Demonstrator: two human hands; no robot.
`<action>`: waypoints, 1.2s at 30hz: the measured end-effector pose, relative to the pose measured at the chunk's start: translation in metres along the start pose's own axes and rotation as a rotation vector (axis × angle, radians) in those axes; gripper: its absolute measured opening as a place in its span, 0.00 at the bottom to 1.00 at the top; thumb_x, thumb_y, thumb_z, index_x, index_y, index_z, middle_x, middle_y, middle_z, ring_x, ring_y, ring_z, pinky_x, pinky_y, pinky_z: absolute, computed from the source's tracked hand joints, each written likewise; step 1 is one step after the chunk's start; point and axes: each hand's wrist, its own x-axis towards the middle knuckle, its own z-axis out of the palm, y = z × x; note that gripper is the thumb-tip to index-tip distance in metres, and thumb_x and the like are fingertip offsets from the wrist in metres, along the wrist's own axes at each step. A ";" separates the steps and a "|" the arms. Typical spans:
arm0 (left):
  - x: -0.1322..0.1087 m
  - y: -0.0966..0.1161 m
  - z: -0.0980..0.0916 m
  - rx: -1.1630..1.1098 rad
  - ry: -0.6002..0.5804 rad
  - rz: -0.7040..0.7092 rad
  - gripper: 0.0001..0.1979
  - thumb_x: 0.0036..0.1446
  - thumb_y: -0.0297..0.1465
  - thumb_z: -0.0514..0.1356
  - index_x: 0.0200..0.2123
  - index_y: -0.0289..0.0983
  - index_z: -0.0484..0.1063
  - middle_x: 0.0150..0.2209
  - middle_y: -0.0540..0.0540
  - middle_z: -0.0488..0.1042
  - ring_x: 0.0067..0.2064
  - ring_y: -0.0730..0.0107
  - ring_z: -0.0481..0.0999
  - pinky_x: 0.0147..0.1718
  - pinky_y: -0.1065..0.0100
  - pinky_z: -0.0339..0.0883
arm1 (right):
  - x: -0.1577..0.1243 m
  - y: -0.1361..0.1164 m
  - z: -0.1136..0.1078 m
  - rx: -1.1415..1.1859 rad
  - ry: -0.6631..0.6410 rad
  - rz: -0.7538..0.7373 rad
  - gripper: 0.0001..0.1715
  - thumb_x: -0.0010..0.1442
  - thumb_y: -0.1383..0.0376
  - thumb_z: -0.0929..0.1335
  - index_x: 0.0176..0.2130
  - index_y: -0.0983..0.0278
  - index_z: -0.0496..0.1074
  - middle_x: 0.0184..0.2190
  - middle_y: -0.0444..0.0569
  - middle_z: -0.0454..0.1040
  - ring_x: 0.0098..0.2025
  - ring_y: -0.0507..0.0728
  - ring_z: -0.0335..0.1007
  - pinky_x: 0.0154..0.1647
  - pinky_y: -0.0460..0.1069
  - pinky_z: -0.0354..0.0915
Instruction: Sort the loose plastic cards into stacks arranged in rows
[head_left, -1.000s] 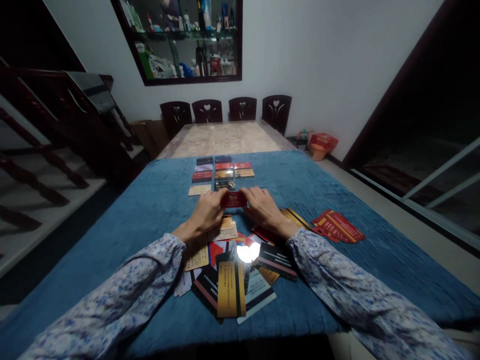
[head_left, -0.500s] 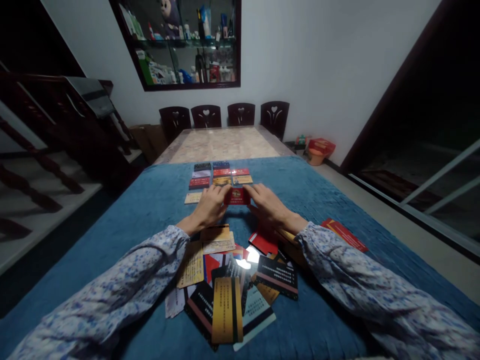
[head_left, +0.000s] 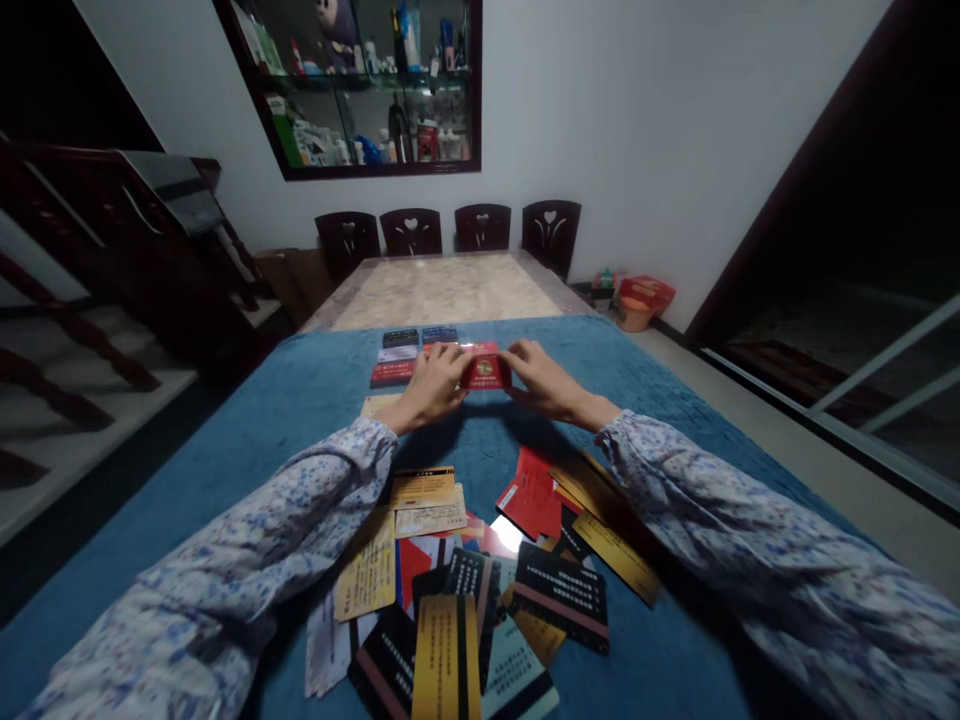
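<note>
A red card (head_left: 485, 372) with a gold emblem is pinched between both hands above the blue cloth, in front of the far rows of cards. My left hand (head_left: 442, 380) grips its left edge, and my right hand (head_left: 541, 378) has its right edge between closed fingers. Beyond and to the left lie small card stacks, among them a black one (head_left: 400, 338), a blue one (head_left: 439, 335) and a red one (head_left: 391, 374). Nearer me is a loose heap with a gold card (head_left: 446, 655), a black card (head_left: 562, 592) and a red card (head_left: 534, 495).
The blue cloth (head_left: 247, 450) covers the near part of a long table with a bare patterned top (head_left: 450, 285) farther off. Dark chairs (head_left: 482, 228) stand at its far end. A banister is on the left, and an orange bucket (head_left: 634, 314) is on the floor at right.
Both hands have moved the red card away from me and slightly right, towards the far card rows. The view has tipped a little, so the near heap sits lower.
</note>
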 end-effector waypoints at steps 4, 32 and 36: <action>0.012 -0.002 0.006 0.004 -0.014 0.008 0.25 0.59 0.28 0.61 0.60 0.37 0.67 0.62 0.34 0.68 0.62 0.45 0.62 0.55 0.48 0.61 | 0.007 0.017 0.003 0.005 -0.024 -0.011 0.28 0.62 0.67 0.68 0.61 0.69 0.67 0.55 0.62 0.66 0.51 0.64 0.62 0.51 0.59 0.66; 0.108 -0.055 0.057 -0.027 -0.162 -0.110 0.15 0.55 0.30 0.62 0.47 0.39 0.77 0.54 0.36 0.73 0.60 0.41 0.61 0.53 0.42 0.59 | 0.092 0.103 0.049 0.046 -0.203 0.005 0.16 0.60 0.65 0.71 0.48 0.68 0.76 0.48 0.57 0.72 0.43 0.58 0.71 0.46 0.50 0.67; 0.115 -0.057 0.063 -0.020 -0.198 -0.140 0.14 0.55 0.30 0.62 0.46 0.37 0.79 0.54 0.34 0.74 0.60 0.39 0.61 0.54 0.41 0.59 | 0.098 0.104 0.056 0.047 -0.257 0.061 0.17 0.60 0.66 0.72 0.49 0.69 0.77 0.47 0.58 0.73 0.42 0.57 0.73 0.44 0.48 0.67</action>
